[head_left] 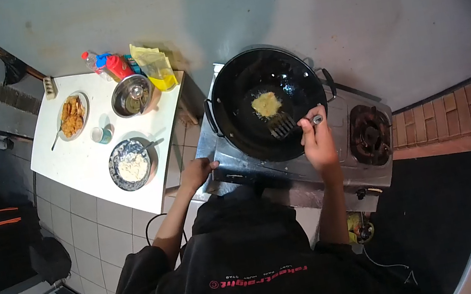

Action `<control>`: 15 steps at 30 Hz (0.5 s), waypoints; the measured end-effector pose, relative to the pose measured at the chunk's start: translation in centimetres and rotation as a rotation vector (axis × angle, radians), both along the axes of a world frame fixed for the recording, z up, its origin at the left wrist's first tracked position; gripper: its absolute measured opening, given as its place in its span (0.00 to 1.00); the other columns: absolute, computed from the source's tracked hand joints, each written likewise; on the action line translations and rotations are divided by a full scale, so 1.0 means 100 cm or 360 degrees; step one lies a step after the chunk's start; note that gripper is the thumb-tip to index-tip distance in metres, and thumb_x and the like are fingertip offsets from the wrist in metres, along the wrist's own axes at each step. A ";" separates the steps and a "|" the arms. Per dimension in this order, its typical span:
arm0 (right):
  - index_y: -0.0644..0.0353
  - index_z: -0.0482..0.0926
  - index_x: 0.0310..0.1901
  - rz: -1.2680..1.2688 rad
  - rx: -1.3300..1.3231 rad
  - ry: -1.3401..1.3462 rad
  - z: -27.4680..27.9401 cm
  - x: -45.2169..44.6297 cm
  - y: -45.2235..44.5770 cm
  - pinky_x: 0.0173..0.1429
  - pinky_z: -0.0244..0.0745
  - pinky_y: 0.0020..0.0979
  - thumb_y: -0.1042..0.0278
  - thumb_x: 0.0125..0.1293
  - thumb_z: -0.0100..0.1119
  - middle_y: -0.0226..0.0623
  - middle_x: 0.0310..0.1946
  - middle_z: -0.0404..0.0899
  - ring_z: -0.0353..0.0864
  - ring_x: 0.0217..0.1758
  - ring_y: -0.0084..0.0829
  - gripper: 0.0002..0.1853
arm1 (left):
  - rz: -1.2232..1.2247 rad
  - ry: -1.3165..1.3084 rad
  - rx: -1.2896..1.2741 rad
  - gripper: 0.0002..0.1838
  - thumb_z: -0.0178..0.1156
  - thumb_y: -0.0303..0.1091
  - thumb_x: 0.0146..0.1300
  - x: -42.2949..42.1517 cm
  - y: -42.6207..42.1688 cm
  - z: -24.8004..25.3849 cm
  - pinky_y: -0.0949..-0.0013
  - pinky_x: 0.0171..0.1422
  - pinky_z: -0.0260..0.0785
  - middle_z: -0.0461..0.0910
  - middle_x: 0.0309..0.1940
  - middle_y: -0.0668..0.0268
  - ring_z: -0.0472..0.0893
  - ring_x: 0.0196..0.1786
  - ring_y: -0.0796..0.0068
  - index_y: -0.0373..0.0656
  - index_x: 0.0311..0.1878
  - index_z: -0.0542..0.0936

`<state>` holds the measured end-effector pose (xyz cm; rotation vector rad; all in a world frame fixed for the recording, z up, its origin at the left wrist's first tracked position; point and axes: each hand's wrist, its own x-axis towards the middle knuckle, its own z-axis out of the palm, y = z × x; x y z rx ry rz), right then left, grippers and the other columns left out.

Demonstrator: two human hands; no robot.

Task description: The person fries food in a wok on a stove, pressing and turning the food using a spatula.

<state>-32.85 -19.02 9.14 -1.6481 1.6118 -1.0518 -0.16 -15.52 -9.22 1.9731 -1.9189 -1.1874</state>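
Note:
My right hand (319, 143) is closed around the handle of a slotted metal spatula (282, 127), whose head is inside a large black wok (246, 135). A ragged yellow piece of frying food (266, 105) lies in the wok, right beside the spatula's tip. The wok sits on the left burner of a steel gas stove (256, 157). At the stove's front left corner, my left hand (196, 173) has its fingers curled and its thumb against the edge. Its fingertips are partly hidden.
A white table (81, 165) stands left, bearing a plate of fried food (72, 116), a steel bowl (131, 96), a bowl of white batter (131, 164), a cup (100, 135), bottles and a yellow pouch (155, 66). The bare right burner (371, 134) adjoins a brick ledge (445, 119).

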 end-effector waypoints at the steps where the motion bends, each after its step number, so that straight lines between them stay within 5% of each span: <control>1: 0.61 0.65 0.46 -0.0002 0.0047 -0.0014 0.004 0.001 -0.002 0.43 0.70 0.41 0.65 0.78 0.50 0.48 0.33 0.71 0.74 0.34 0.48 0.09 | 0.0024 -0.0026 -0.0017 0.34 0.53 0.68 0.68 -0.001 -0.002 0.001 0.48 0.46 0.72 0.84 0.30 0.49 0.84 0.41 0.46 0.40 0.34 0.84; 3: 0.61 0.65 0.46 -0.0013 -0.0006 -0.0063 0.004 0.005 -0.005 0.40 0.68 0.38 0.66 0.78 0.50 0.44 0.30 0.68 0.70 0.30 0.40 0.08 | 0.0052 -0.0027 -0.0025 0.36 0.53 0.70 0.67 -0.002 -0.002 0.003 0.48 0.48 0.73 0.84 0.31 0.50 0.85 0.42 0.47 0.40 0.37 0.85; 10: 0.61 0.65 0.46 -0.0004 0.0079 -0.0054 0.007 0.006 -0.001 0.40 0.69 0.37 0.66 0.79 0.50 0.44 0.30 0.67 0.69 0.30 0.37 0.09 | 0.0067 -0.0013 -0.0035 0.39 0.51 0.71 0.67 -0.001 0.001 -0.005 0.49 0.50 0.73 0.85 0.33 0.50 0.85 0.43 0.47 0.38 0.38 0.85; 12: 0.58 0.64 0.46 0.0063 -0.0070 0.0083 -0.002 0.000 -0.001 0.31 0.67 0.25 0.65 0.81 0.46 0.32 0.31 0.72 0.69 0.25 0.19 0.06 | 0.0126 0.0057 -0.0020 0.40 0.50 0.72 0.67 -0.002 0.003 -0.007 0.50 0.50 0.73 0.85 0.32 0.51 0.85 0.42 0.47 0.36 0.38 0.85; 13: 0.58 0.64 0.46 0.0059 -0.0070 0.0075 -0.003 -0.001 -0.001 0.31 0.67 0.25 0.65 0.81 0.46 0.32 0.31 0.72 0.69 0.25 0.19 0.06 | 0.0122 0.0048 -0.0021 0.40 0.50 0.72 0.67 -0.002 0.004 -0.007 0.50 0.50 0.73 0.85 0.32 0.51 0.85 0.42 0.47 0.36 0.38 0.85; 15: 0.62 0.65 0.46 0.0066 -0.0057 -0.0018 0.000 -0.002 -0.002 0.43 0.71 0.41 0.63 0.78 0.50 0.47 0.30 0.70 0.74 0.33 0.48 0.10 | 0.0131 0.0032 -0.0030 0.40 0.50 0.71 0.67 -0.003 0.005 -0.005 0.50 0.50 0.73 0.85 0.31 0.51 0.86 0.41 0.48 0.36 0.37 0.85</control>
